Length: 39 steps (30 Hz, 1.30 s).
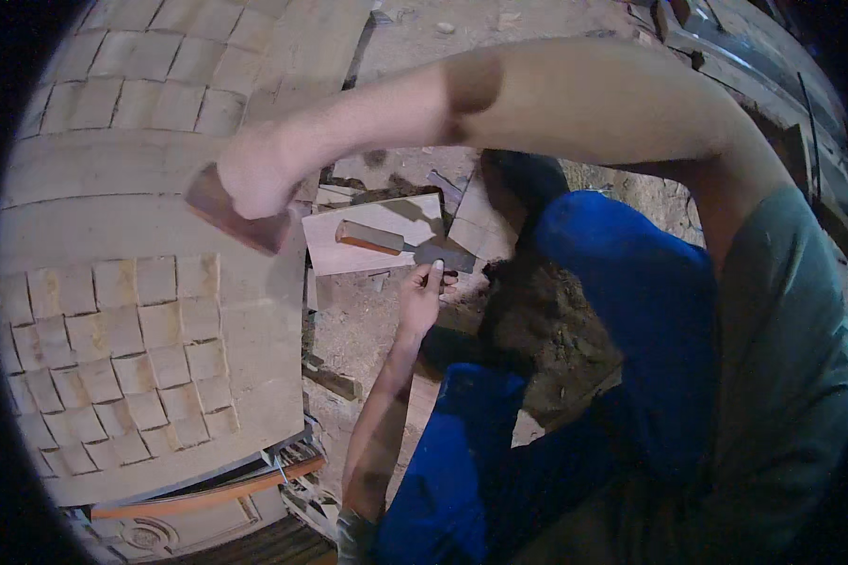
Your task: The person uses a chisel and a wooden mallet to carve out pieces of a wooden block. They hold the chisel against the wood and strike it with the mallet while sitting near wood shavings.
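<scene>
My right hand [254, 174] reaches across from the right and is closed over a reddish-brown block [271, 233]. The block is over the plain band of a large carved wooden panel [254, 311] at the left; whether it touches the wood I cannot tell. Near the middle, my left hand [422, 297] pinches the dark, wide blade of a putty knife [372, 237] between thumb and fingers. The knife's wooden handle points left, over a pale board [325, 231]. Rows of raised, tile-like squares cover parts of the panel.
My knees in blue trousers [622, 254] are close by at the right. Scraps of wood [334, 379] and dust lie on the ground [396, 165]. Below the panel is another carved wooden piece [151, 535] with an orange-brown strip [217, 488]. Timber and other material are stacked at the upper right.
</scene>
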Available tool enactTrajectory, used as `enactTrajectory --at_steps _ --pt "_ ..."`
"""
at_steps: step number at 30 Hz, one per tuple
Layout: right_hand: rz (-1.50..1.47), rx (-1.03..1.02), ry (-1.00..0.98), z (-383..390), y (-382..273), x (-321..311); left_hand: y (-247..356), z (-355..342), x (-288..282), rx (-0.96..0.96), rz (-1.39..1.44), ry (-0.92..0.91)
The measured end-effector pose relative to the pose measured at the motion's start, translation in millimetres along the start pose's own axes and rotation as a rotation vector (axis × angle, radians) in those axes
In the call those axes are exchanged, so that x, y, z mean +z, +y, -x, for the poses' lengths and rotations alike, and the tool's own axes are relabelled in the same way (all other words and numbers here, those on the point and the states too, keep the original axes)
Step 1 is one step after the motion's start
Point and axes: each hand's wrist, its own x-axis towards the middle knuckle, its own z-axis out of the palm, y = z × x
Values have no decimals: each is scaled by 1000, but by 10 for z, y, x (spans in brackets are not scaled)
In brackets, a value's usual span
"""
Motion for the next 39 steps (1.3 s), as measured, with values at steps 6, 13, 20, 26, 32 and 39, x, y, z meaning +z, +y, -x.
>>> enactTrajectory --at_steps 6,13,20,26,32,39 --pt "519 85 80 88 -762 123 -85 -40 -51 46 34 3" --pt "279 52 -32 296 -740 147 -210 -74 -116 127 -55 11" --pt "418 226 -164 388 -822 137 -104 -18 -63 86 -107 37" --pt "189 341 102 422 -606 116 -162 -36 -78 87 -120 27" --pt "328 294 -276 391 -657 79 19 32 -54 76 -209 44" --pt "213 475 157 462 -948 -169 101 86 -75 119 -260 62"
